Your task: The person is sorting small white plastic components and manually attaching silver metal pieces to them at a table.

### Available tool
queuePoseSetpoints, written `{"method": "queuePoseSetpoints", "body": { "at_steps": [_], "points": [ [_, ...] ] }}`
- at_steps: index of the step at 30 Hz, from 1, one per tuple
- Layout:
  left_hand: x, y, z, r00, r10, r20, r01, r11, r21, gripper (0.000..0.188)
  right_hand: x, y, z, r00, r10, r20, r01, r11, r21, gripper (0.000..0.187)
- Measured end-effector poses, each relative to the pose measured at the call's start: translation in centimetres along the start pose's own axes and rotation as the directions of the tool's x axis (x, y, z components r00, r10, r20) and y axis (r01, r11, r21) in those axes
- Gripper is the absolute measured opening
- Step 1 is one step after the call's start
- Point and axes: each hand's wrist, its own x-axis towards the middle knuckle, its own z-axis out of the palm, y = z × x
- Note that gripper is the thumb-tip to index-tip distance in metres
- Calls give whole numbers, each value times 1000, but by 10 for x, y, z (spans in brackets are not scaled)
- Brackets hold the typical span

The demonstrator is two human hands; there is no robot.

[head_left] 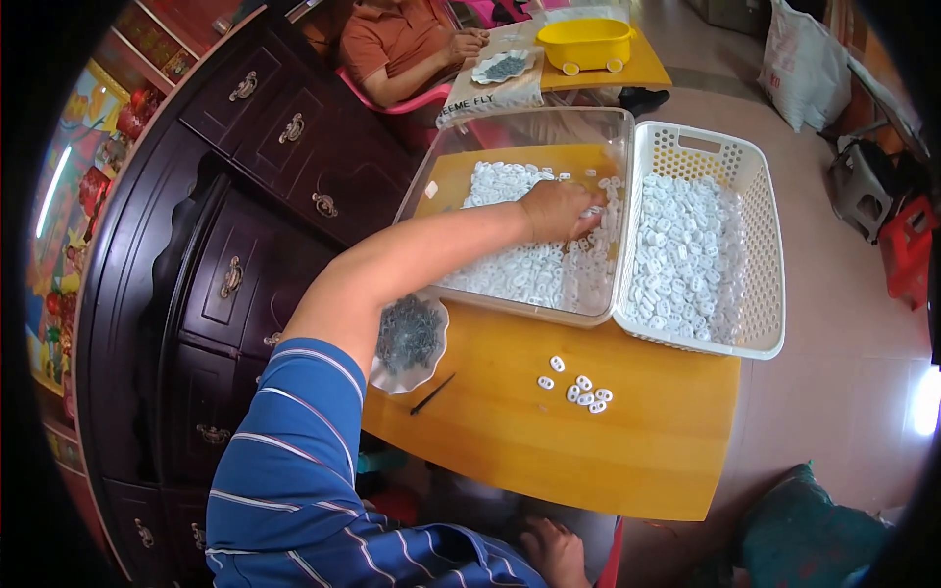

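My left hand (564, 211) reaches into a clear plastic box (627, 147), its fingers curled around a few small white plastic pieces (591, 212). Heaps of the same pieces (520, 276) lie in this box. Each is oval with two holes. My right hand (554, 551) rests low on my lap at the table's near edge, its fingers loosely laid and nothing visible in them. Between it and the box, several loose white oval pieces (585, 399) lie on the yellow wooden table (490, 431). My forearm partly covers a scalloped white dish (431, 374) of small dark grey parts (407, 335).
A white perforated basket (765, 245) full of white pieces stands right of the box. A thin black tool (432, 394) lies near the dish. Dark drawers (245, 196) line the left. Across, a person (402, 49) sits by another table with a yellow tub (585, 44).
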Motion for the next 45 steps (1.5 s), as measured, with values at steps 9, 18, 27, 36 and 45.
{"method": "queuePoseSetpoints", "body": {
  "at_steps": [9, 18, 27, 36, 45],
  "points": [
    [-4, 8, -59, 969, -126, -214, 86, 979, -184, 23, -6, 0, 8, 999, 52, 14, -50, 992, -113, 27],
    [-79, 79, -170, 851, -493, -183, -57, 260, -964, 26, -17, 0, 21, 996, -22, 91, 54, 931, -360, 27],
    [-176, 188, -123, 871, -486, -76, -98, -21, -995, 23, -16, 3, 36, 985, 21, 171, 67, 867, -494, 25],
    [-217, 204, -6, 755, -454, -472, 51, 759, -649, 17, -20, 5, 42, 982, -81, 168, 155, 855, -495, 25],
    [-226, 207, 14, 799, -249, -547, 95, 951, -295, 14, -23, 0, 38, 981, -55, 184, 143, 847, -512, 26]
  ]
}}
